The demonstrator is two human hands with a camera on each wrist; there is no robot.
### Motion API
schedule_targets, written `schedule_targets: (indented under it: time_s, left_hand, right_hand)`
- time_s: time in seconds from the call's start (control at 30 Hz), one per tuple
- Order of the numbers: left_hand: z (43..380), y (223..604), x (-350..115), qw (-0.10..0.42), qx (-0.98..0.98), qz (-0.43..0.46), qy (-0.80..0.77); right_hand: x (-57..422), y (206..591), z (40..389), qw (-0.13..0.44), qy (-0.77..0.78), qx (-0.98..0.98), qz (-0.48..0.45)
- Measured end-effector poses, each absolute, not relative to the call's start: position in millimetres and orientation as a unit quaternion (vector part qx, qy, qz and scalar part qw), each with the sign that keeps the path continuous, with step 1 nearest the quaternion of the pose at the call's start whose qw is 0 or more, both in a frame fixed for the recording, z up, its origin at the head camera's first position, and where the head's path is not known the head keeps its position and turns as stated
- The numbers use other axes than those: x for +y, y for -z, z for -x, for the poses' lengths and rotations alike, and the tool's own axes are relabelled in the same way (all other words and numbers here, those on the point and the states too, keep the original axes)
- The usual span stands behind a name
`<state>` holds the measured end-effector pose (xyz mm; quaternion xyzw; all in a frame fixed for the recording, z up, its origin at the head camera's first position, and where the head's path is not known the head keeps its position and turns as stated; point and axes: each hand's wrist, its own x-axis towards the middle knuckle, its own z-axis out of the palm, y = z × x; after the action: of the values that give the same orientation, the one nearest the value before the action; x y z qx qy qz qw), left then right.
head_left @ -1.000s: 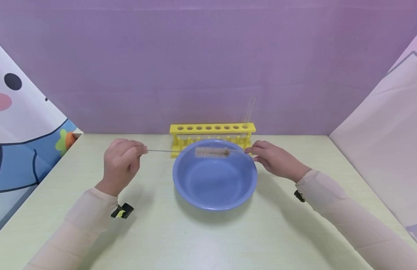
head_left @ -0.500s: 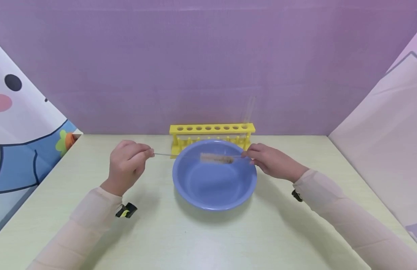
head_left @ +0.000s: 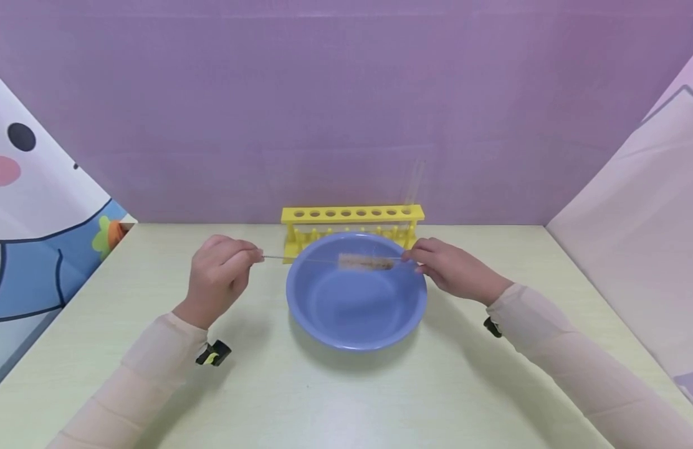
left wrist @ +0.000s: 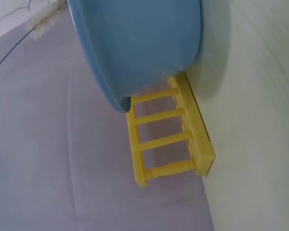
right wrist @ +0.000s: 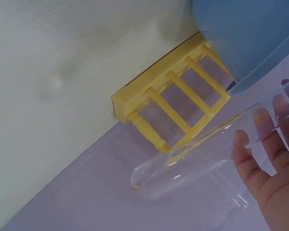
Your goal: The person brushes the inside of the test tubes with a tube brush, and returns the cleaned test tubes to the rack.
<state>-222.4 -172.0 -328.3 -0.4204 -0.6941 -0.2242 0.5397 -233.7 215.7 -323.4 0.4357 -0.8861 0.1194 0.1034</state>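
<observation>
In the head view, my left hand (head_left: 220, 277) pinches the thin twisted-wire handle of a test tube brush. Its pale tan bristles (head_left: 364, 262) lie level above the blue basin (head_left: 354, 343). My right hand (head_left: 455, 268) holds a clear test tube (right wrist: 183, 171), best seen in the right wrist view, with the rounded end pointing away from the basin. The tube is faint in the head view, and I cannot tell exactly how deep the bristles sit in it. The left wrist view shows the brush bristles (left wrist: 45, 19) and wire, but no left hand.
Behind the basin stands a yellow test tube rack (head_left: 352, 214), with another clear tube (head_left: 415, 181) upright at its right end. A purple cloth wall (head_left: 346, 100) rises behind the pale table (head_left: 346, 405). Printed cloths flank both sides.
My left hand has moved to the right, bringing the brush's bristles closer to my right hand. The right hand has shifted only slightly. The basin and rack stay put.
</observation>
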Motion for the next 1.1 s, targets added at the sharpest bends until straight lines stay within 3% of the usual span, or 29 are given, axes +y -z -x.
schedule_targets:
  time_s: [0.47,1.1]
  left_hand:
    - [217,327,-169,0.485,-0.743,0.416,0.197]
    - [207,325,-164,0.374,-0.817,0.366,0.241]
  right_hand:
    - [212,326,233,0.121,-0.112,-0.895,-0.415]
    - [207,329,228,0.15,-0.108,-0.902,-0.389]
